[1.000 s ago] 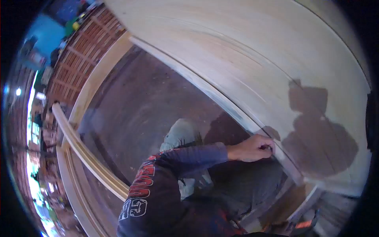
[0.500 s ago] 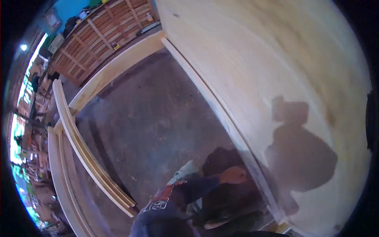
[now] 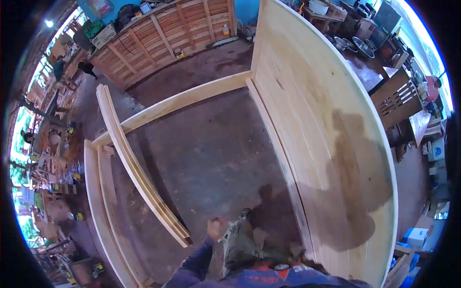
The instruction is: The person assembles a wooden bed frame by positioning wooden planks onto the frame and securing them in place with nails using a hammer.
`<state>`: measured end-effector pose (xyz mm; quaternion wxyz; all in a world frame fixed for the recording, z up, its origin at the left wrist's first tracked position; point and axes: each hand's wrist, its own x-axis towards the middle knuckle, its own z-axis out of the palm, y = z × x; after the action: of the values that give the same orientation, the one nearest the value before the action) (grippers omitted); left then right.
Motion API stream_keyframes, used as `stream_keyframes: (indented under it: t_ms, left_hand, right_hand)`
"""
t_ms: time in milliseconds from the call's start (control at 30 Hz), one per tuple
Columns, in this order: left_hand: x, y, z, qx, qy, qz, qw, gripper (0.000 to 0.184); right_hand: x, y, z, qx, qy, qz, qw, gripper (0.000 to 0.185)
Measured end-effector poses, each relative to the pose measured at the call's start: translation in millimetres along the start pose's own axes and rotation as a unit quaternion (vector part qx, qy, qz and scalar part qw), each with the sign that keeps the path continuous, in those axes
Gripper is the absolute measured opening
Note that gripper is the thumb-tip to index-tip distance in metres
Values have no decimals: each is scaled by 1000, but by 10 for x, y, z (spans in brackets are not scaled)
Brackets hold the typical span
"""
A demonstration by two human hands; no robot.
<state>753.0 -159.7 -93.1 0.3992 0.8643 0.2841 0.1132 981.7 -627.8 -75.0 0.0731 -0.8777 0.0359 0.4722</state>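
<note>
My left hand [image 3: 217, 228] is low in the middle of the view, beside my knee and light trousers [image 3: 237, 245]. Its fingers are too small and blurred to tell if they are open or closed, and it touches no part of the wooden frame. A tall pale wood panel [image 3: 312, 110] stands upright on the right, with a rail [image 3: 281, 158] along its foot. To the left of my hand lie long narrow strips [image 3: 137, 165], slanting across the frame's far board [image 3: 187, 100]. My right hand is out of view.
A low side board [image 3: 98, 206] runs down the left. Behind the frame stands a slatted wooden counter [image 3: 163, 36]. Workbenches and tools line the far left. Pots [image 3: 363, 47] and a slatted wooden piece [image 3: 398, 96] are beyond the panel. My shadow falls on the panel.
My left hand has left the rail at the panel's foot and moved left to beside my knee. The view has shifted and now takes in the panel's outer edge and the area beyond.
</note>
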Motion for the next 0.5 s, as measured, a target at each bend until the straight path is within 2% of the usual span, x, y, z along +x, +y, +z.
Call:
stream_keyframes:
  t_ms: [33, 67, 100, 167, 233, 267, 300, 367, 433, 467, 500]
  left_hand:
    - [142, 97, -269, 183, 22, 157, 970, 25]
    - [234, -5, -270, 182, 19, 154, 971, 25]
    - [375, -259, -125, -9, 54, 8, 998, 19]
    - [806, -276, -281, -189, 86, -135, 969, 23]
    - [1267, 67, -434, -121, 41, -109, 986, 24]
    - [1477, 176, -452, -96, 24, -98, 990, 24]
    - [1631, 173, -342, -110, 19, -161, 981, 21]
    - [2103, 273, -294, -120, 11, -223, 967, 32]
    - [2486, 627, -381, -6, -63, -238, 969, 30]
    - [2713, 878, -432, -4, -73, -244, 967, 30]
    - [3049, 1146, -531, -45, -35, -249, 967, 30]
  right_hand:
    - [11, 12, -41, -52, -25, -12, 998, 47]
    - [125, 22, -65, -118, -49, -46, 991, 48]
    - [244, -54, -102, -162, -57, -80, 982, 48]
    - [475, -558, -319, -135, 9, -145, 980, 50]
    - [483, -1519, -888, 27, 128, -227, 965, 42]
    - [881, -1787, -980, 78, 131, -206, 967, 39]
    - [1305, -2029, -1093, -11, 161, -260, 952, 36]
    - [2117, -2686, -1239, -2, 238, -292, 926, 34]
    - [1856, -3882, -2192, -32, 74, -181, 980, 39]
    - [2362, -4051, -2211, -92, 32, -253, 962, 43]
    - [2550, -4316, -2248, -117, 8, -288, 951, 45]
